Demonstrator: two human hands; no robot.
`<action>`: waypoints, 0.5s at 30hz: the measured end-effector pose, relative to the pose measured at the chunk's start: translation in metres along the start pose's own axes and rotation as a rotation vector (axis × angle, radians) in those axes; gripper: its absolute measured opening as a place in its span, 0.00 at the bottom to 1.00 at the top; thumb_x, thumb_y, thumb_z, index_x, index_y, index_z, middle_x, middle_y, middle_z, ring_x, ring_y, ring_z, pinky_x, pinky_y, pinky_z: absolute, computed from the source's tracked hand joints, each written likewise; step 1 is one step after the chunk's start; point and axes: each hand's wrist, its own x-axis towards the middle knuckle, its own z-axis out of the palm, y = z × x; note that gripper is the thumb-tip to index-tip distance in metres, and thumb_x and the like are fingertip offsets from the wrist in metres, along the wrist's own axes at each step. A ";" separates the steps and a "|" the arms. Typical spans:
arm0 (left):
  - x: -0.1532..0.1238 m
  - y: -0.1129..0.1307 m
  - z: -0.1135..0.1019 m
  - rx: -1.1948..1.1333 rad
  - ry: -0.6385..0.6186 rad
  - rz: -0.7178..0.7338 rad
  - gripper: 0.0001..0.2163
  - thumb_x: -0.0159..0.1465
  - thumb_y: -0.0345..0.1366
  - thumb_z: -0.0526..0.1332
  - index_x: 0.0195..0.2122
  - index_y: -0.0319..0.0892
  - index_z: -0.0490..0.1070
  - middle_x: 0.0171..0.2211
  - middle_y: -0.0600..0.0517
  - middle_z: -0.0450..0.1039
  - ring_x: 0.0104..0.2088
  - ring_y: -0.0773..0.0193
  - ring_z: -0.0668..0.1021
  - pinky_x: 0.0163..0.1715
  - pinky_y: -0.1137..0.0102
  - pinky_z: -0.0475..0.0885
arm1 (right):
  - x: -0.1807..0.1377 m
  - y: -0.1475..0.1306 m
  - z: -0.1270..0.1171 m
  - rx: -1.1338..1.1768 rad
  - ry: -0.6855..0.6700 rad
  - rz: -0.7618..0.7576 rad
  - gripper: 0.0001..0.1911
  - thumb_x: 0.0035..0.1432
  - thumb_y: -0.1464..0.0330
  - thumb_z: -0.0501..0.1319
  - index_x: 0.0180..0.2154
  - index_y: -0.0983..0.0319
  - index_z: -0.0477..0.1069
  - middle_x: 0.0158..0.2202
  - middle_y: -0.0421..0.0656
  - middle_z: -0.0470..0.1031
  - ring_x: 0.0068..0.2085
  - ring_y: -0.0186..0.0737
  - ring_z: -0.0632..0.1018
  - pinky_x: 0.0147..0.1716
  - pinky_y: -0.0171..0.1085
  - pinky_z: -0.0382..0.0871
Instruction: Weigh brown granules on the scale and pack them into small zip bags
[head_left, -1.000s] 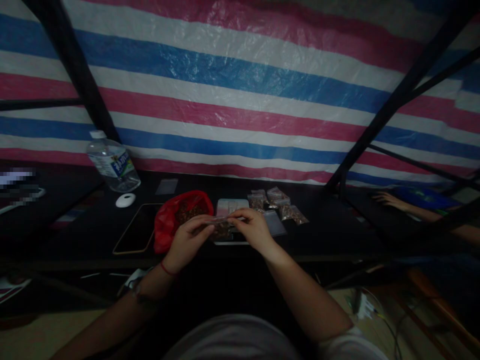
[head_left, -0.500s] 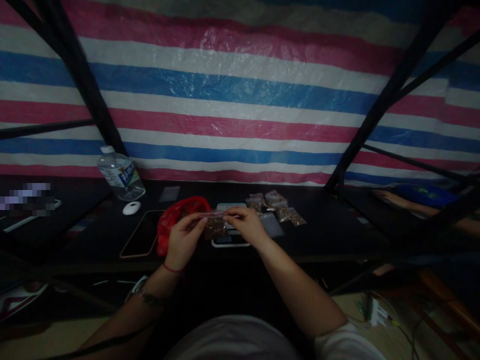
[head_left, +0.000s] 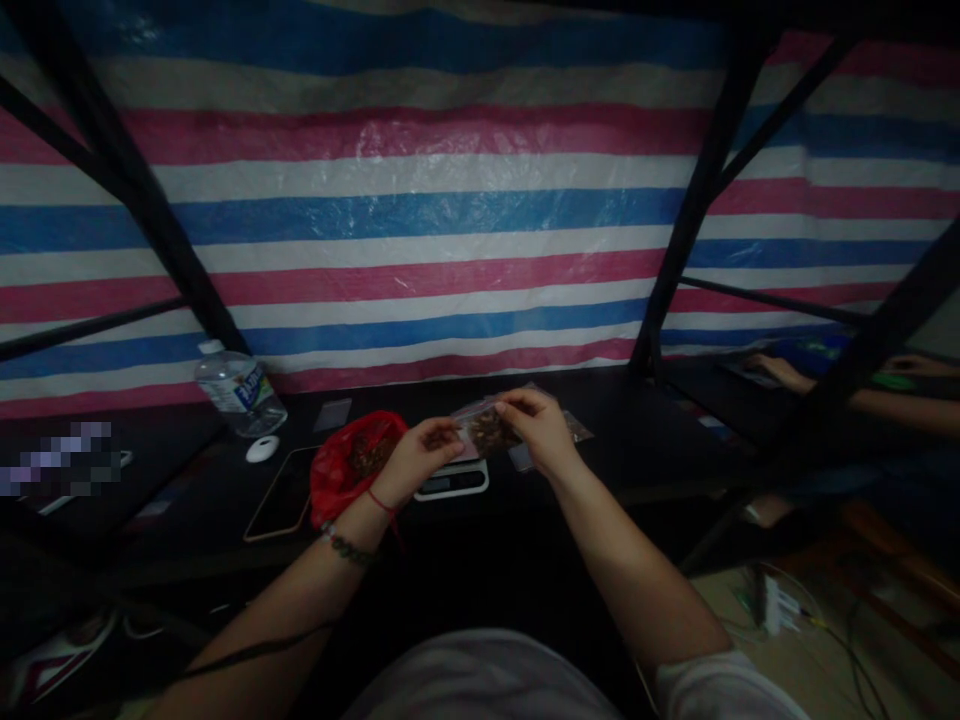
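Observation:
A small clear zip bag [head_left: 491, 432] with brown, dried-looking bits hangs tilted above a white kitchen scale [head_left: 451, 482]. My right hand [head_left: 541, 430] pinches it near its upper right corner. At its left end are the curled fingers and thumb of my left hand [head_left: 426, 458], closed on the bag's edge. Just left of that hand, a red plastic bag [head_left: 330, 468] stands open, with more brown bits [head_left: 371, 455] inside. Several filled zip bags [head_left: 577, 428] lie behind my right hand, mostly hidden by it. Part of a flat clear bag [head_left: 521, 458] shows below the held one.
A phone [head_left: 281, 495], a white oval object [head_left: 262, 449], a flat clear bag [head_left: 332, 414] and a plastic bottle [head_left: 241, 392] are on the black table [head_left: 630, 440] at left. Dark metal posts [head_left: 679, 220] flank it before a striped sheet [head_left: 435, 220]. Another person's hand [head_left: 780, 372] is far right.
The filled zip bag and both hands have moved right, over the other filled bags. The bag's top edge now slants up to the right. The view has shifted upward and turned slightly.

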 end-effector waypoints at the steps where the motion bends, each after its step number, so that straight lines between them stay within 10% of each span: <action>1: -0.003 -0.006 0.003 0.135 -0.120 0.000 0.22 0.56 0.47 0.61 0.47 0.37 0.71 0.28 0.49 0.76 0.27 0.63 0.76 0.29 0.70 0.70 | 0.000 -0.003 -0.006 0.016 0.031 -0.004 0.11 0.43 0.62 0.68 0.27 0.62 0.74 0.25 0.39 0.75 0.27 0.35 0.74 0.29 0.34 0.68; 6: -0.026 -0.028 0.021 0.875 -0.563 0.035 0.31 0.57 0.45 0.60 0.62 0.45 0.56 0.35 0.45 0.77 0.36 0.53 0.79 0.34 0.66 0.70 | 0.001 -0.012 -0.025 0.073 0.087 0.036 0.12 0.42 0.61 0.68 0.28 0.62 0.73 0.24 0.39 0.74 0.25 0.33 0.72 0.26 0.33 0.66; 15: -0.031 -0.026 0.044 1.111 -0.559 0.045 0.31 0.59 0.47 0.56 0.63 0.42 0.54 0.36 0.39 0.77 0.37 0.45 0.79 0.34 0.58 0.71 | 0.002 -0.016 -0.023 0.019 0.056 0.014 0.11 0.42 0.62 0.68 0.27 0.61 0.73 0.25 0.39 0.75 0.27 0.35 0.73 0.28 0.34 0.67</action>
